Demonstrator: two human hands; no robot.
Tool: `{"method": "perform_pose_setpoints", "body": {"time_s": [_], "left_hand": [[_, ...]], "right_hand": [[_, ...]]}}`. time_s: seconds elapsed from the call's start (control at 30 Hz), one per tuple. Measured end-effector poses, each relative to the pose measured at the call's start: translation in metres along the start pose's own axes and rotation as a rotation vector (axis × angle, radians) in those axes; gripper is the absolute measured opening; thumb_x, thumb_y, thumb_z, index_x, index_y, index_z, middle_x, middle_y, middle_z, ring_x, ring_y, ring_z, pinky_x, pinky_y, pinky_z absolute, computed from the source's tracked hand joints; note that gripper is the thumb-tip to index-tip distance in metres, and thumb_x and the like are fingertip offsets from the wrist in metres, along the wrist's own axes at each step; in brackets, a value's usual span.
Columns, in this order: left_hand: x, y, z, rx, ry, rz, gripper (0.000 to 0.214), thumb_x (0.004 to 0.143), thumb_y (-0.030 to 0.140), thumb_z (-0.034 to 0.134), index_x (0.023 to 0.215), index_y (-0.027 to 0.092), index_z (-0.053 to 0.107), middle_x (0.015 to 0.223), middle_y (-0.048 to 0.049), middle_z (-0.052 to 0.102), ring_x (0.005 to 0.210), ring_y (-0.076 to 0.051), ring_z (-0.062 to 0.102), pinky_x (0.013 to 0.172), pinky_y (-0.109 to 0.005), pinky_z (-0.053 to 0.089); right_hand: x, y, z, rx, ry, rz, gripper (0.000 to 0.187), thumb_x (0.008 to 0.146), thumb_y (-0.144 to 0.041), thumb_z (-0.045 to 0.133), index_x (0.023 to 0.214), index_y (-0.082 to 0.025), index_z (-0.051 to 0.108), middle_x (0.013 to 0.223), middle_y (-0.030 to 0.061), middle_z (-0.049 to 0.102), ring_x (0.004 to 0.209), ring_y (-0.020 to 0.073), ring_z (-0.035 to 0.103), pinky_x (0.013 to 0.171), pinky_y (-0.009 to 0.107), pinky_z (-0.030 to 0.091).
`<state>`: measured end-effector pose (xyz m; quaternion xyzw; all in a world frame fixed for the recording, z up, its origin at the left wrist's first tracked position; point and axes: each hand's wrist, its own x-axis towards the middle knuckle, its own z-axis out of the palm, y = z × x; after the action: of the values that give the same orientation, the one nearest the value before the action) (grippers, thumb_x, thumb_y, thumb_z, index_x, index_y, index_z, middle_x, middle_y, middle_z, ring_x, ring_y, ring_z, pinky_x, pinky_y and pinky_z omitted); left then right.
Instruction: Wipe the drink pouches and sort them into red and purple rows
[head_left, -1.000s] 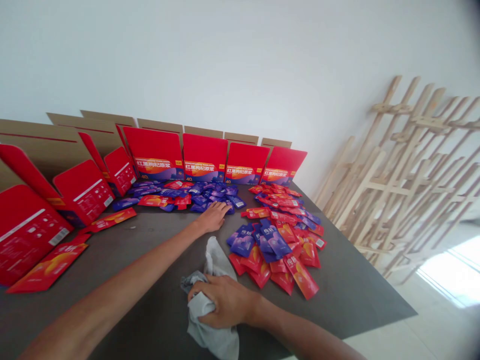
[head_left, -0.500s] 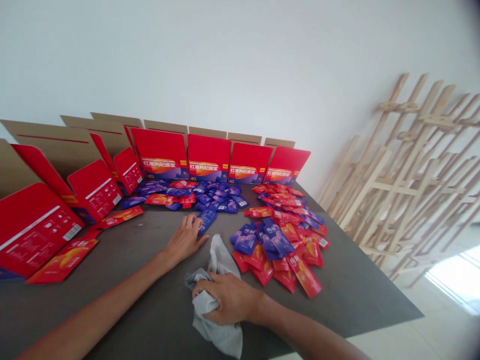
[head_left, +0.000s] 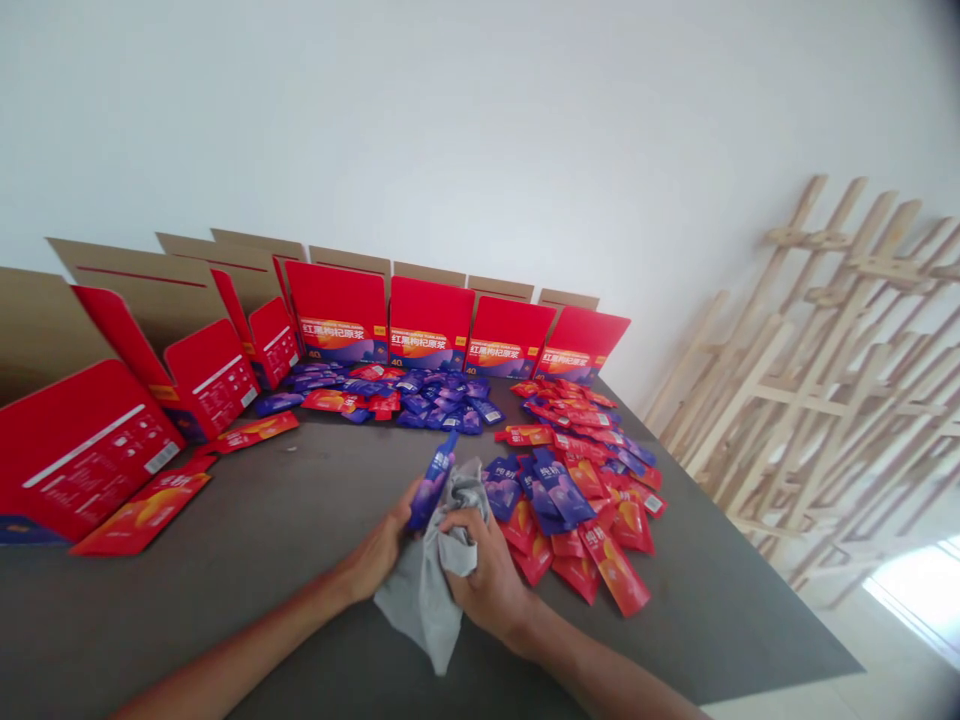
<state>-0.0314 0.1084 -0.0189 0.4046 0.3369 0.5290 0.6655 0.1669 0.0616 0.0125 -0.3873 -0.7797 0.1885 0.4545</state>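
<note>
My left hand (head_left: 381,553) is closed on a purple spouted pouch (head_left: 433,484), held up with its narrow spout end pointing away from me. A crumpled grey cloth (head_left: 427,598) is bunched in my right hand (head_left: 484,575), pressed against the pouch's right side, its lower corner hanging over the table. Right of the hands lies a pile of red pouches (head_left: 615,565) with several purple pouches (head_left: 559,490) on top. Beyond the hands a second heap, mostly purple pouches (head_left: 442,395), lies in front of the boxes.
Open red cartons (head_left: 431,318) stand along the back of the dark table (head_left: 300,510), with more red cartons (head_left: 97,440) at the left. Single red pouches (head_left: 142,510) lie before those. Wooden easels (head_left: 810,400) lean against the wall beyond the table's right edge.
My left hand has picked the purple pouch off the table and brought it nearer. My right hand has moved up and right with the cloth to meet the pouch.
</note>
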Motion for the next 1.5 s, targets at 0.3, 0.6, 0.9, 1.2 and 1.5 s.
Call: {"method": "perform_pose_setpoints", "body": {"time_s": [0.3, 0.6, 0.9, 1.2, 1.5], "left_hand": [[-0.032, -0.021, 0.007, 0.293, -0.198, 0.087, 0.076, 0.104, 0.067, 0.032, 0.168, 0.027, 0.028, 0.173, -0.0051, 0.037, 0.162, -0.031, 0.026, 0.135, -0.050, 0.010], [-0.039, -0.007, 0.012, 0.479, -0.407, 0.073, 0.074, 0.101, 0.063, 0.050, 0.165, 0.028, 0.037, 0.173, -0.0084, 0.036, 0.161, -0.036, 0.026, 0.134, -0.051, 0.016], [-0.017, -0.007, 0.034, 0.031, -0.066, -0.094, 0.078, 0.073, 0.041, 0.094, 0.141, 0.024, 0.060, 0.133, -0.0102, 0.070, 0.095, -0.018, 0.070, 0.084, -0.028, 0.055], [-0.025, -0.001, 0.037, -0.018, 0.002, -0.152, 0.078, 0.079, 0.059, 0.085, 0.145, 0.025, 0.062, 0.137, -0.0129, 0.072, 0.121, -0.032, 0.069, 0.096, -0.037, 0.055], [-0.018, 0.010, 0.025, 0.259, -0.055, 0.066, 0.062, 0.082, 0.061, 0.080, 0.131, 0.023, 0.074, 0.134, -0.0110, 0.074, 0.134, -0.035, 0.061, 0.119, -0.045, 0.041]], "right_hand": [[0.002, -0.003, 0.001, -0.098, -0.269, -0.125, 0.034, 0.077, -0.016, 0.070, 0.108, -0.026, 0.061, 0.106, 0.0041, 0.065, 0.086, 0.0198, 0.064, 0.066, 0.026, 0.046], [0.016, 0.006, -0.021, -0.060, 0.158, -0.044, 0.033, 0.080, -0.007, 0.059, 0.108, -0.026, 0.059, 0.096, 0.0031, 0.065, 0.088, 0.0205, 0.063, 0.077, 0.030, 0.051], [0.020, 0.014, -0.029, 0.003, 0.369, -0.067, 0.018, 0.088, -0.016, 0.063, 0.102, -0.026, 0.058, 0.089, 0.0009, 0.064, 0.078, 0.0182, 0.062, 0.073, 0.030, 0.051], [0.014, 0.004, -0.013, -0.162, -0.174, -0.095, 0.041, 0.075, -0.007, 0.066, 0.111, -0.026, 0.064, 0.113, 0.0071, 0.066, 0.098, 0.0220, 0.067, 0.075, 0.028, 0.052], [0.013, -0.003, -0.010, -0.246, -0.316, -0.091, 0.044, 0.075, -0.008, 0.068, 0.114, -0.027, 0.065, 0.117, 0.0061, 0.066, 0.101, 0.0216, 0.067, 0.072, 0.025, 0.050]]}}
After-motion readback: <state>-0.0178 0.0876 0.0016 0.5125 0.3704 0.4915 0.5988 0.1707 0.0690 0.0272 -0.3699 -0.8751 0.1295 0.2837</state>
